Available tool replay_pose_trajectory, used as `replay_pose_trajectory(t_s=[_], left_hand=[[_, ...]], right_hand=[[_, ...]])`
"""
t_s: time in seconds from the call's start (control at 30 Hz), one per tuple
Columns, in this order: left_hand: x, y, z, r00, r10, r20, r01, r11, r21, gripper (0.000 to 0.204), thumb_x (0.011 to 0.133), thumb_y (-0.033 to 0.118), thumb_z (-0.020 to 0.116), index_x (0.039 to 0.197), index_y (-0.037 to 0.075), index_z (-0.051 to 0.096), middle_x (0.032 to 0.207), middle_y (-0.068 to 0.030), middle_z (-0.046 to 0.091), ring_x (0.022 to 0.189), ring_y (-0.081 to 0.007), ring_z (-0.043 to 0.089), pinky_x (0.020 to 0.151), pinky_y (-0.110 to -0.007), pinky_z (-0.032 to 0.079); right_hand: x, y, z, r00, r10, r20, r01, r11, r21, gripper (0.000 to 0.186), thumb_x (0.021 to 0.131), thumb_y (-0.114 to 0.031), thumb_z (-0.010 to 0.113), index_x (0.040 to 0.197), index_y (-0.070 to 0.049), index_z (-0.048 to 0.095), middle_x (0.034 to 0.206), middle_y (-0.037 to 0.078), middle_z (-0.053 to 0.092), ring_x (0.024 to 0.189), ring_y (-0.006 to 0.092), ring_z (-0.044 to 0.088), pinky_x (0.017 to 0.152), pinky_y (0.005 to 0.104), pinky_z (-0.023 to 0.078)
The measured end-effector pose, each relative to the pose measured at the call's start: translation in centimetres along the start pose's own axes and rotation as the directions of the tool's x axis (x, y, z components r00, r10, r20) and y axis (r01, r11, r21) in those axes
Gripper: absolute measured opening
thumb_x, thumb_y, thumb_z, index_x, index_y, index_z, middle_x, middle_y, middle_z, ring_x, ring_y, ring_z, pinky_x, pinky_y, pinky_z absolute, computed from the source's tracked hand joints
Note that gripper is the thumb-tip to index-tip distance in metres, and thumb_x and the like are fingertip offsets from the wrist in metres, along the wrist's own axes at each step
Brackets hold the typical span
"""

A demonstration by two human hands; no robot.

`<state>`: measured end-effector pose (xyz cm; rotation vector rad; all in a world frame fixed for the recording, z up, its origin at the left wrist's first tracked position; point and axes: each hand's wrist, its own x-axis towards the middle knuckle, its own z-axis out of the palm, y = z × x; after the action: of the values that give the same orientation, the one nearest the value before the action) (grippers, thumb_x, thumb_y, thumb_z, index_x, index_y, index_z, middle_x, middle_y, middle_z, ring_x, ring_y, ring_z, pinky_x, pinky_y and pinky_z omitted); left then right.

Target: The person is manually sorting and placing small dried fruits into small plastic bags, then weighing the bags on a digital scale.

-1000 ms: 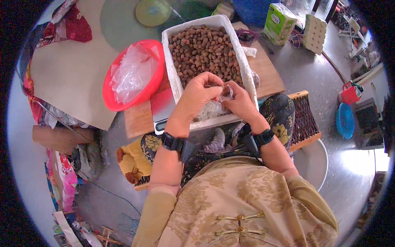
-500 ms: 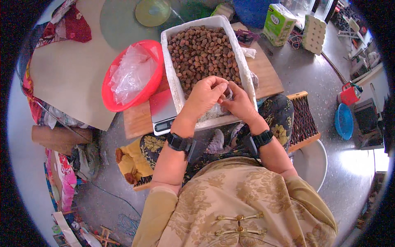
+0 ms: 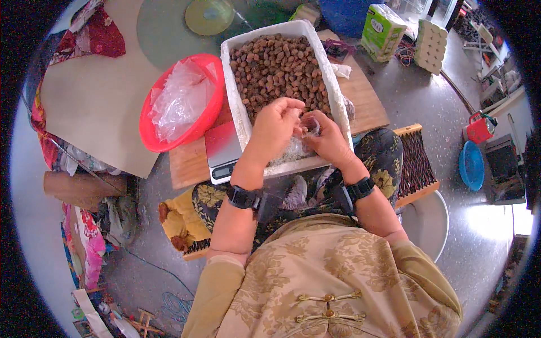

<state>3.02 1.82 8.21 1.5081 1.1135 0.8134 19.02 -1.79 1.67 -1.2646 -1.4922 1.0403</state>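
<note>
Both hands meet over near end of white tray (image 3: 230, 73) of brown fruits (image 3: 279, 67): left hand (image 3: 274, 127) and right hand (image 3: 326, 137) pinch small clear bag (image 3: 301, 141). Scale (image 3: 221, 149) beside tray, red bowl (image 3: 209, 110) left.

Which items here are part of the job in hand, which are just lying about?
In use:
left hand and right hand, together on a small clear bag
white foam box of brown dried fruit
digital scale under the box
red basin of clear bags

Lying about:
green tissue pack
blue bowl
red cup
yellow-green plate
</note>
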Motion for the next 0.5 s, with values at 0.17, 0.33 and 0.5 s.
replay_pose_trajectory(t_s=[0.17, 0.33, 0.5], left_hand=[[0.1, 0.1, -2.1, 0.99, 0.065, -0.124, -0.057, 0.996, 0.063, 0.022, 0.097, 0.01, 0.056, 0.115, 0.0, 0.063, 0.099, -0.0084, 0.067, 0.086, -0.0134, 0.066, 0.074, -0.028, 0.057], [1.4, -4.7, -2.8, 0.987, 0.145, -0.074, -0.085, 0.845, 0.528, 0.028, 0.091, 0.006, 0.06, 0.118, 0.004, 0.063, 0.102, -0.0162, 0.067, 0.091, -0.0289, 0.067, 0.082, -0.037, 0.055], [1.2, -8.5, -0.5, 0.966, 0.253, 0.045, -0.2, 0.629, 0.751, 0.052, 0.074, 0.004, 0.074, 0.124, 0.009, 0.06, 0.117, -0.0238, 0.049, 0.108, -0.0447, 0.056, 0.092, -0.046, 0.049]], right_hand=[[-0.1, -1.0, 0.3, 0.998, 0.055, -0.037, -0.05, 0.991, 0.124, 0.025, 0.083, -0.008, 0.074, 0.104, -0.006, 0.06, 0.088, 0.003, 0.064, 0.071, 0.0137, 0.06, 0.061, 0.0298, 0.05], [0.3, 0.9, 0.5, 0.985, -0.147, -0.087, 0.152, 0.986, 0.061, 0.022, 0.084, -0.01, 0.074, 0.102, -0.006, 0.062, 0.091, 0.005, 0.065, 0.085, 0.0149, 0.062, 0.076, 0.0298, 0.051], [0.3, 1.1, 0.4, 0.993, -0.111, -0.048, 0.115, 0.99, 0.083, 0.026, 0.085, -0.009, 0.073, 0.107, -0.004, 0.06, 0.097, 0.005, 0.066, 0.093, 0.013, 0.061, 0.084, 0.0287, 0.049]])
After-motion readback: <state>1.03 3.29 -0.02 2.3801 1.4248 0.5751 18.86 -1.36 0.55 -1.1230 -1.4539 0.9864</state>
